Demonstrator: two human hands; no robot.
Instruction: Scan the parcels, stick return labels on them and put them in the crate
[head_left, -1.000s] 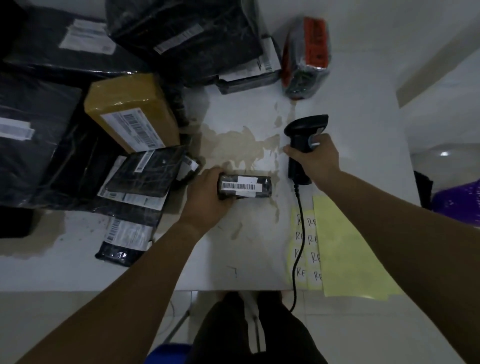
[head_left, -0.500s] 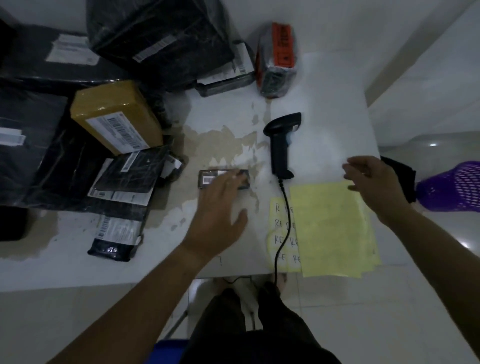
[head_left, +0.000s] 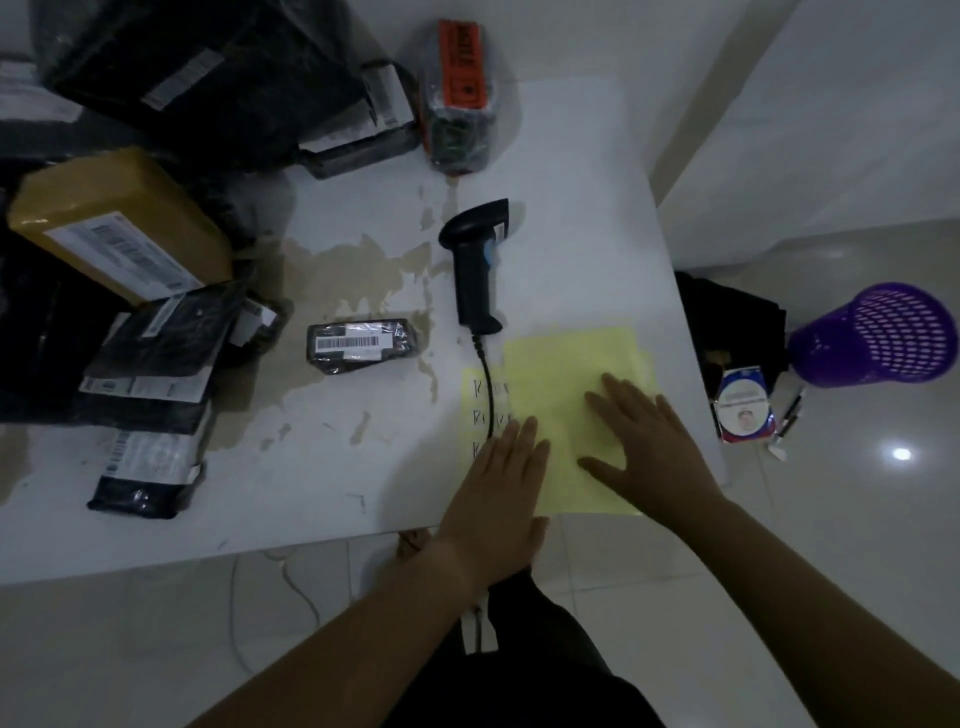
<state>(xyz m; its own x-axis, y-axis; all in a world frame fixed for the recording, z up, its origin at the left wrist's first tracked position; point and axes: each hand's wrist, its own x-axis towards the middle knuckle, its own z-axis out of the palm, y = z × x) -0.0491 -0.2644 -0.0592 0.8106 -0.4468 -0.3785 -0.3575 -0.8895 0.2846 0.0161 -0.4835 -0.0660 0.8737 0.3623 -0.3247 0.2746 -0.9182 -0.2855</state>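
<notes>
Your left hand (head_left: 493, 486), fingers together, and right hand (head_left: 652, 449), fingers spread, rested on yellow sheets (head_left: 569, 358); scanner (head_left: 474, 270) at twelve o'clock.

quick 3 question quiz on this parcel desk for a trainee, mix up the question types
1. True or false: the scanner lies on the table, with no hand holding it.
2. Fill in: in the picture, the small black parcel lies to the ___ of the scanner.
3. Pick one: the left hand and the right hand, fingers straight, are both laid on
A. the small black parcel
B. the yellow sheets
C. the scanner

Key: 1 true; 2 left; 3 B
</notes>
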